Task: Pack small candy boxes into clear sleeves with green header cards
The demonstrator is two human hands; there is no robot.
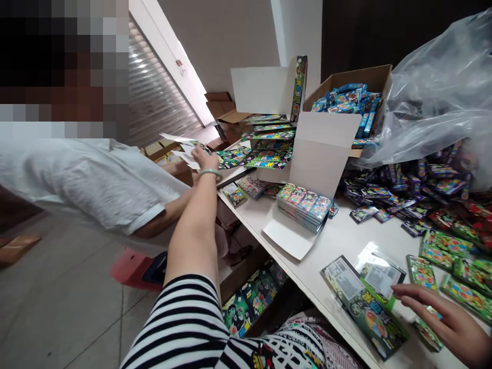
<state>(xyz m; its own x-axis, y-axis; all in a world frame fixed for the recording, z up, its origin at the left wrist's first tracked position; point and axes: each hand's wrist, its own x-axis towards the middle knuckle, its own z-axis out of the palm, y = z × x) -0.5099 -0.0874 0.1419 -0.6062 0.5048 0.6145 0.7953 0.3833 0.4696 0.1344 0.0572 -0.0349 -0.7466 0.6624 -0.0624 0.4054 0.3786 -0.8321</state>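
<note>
My left hand [205, 160], with a pale green bangle at the wrist, reaches far out to the left. Its fingers are closed on a printed cardboard box [230, 156], black and green with white flaps that stick up. My right hand [442, 315] is over the table at the lower right, empty, its fingers stretched out. Beneath and beside it lie a flat black-and-green printed box [374, 312] and a clear plastic wrapper [371, 253]. Between my hands stands an open white-lined display box [303, 207] with small packs stacked in it.
A co-worker in a white shirt [88, 184] stands close on the left. Stacked printed boxes [269, 136] lie at the back. A carton of blue packs [346, 100], a plastic bag [442, 97] and piles of purple packs [400, 189] and green packs [446, 246] fill the right side.
</note>
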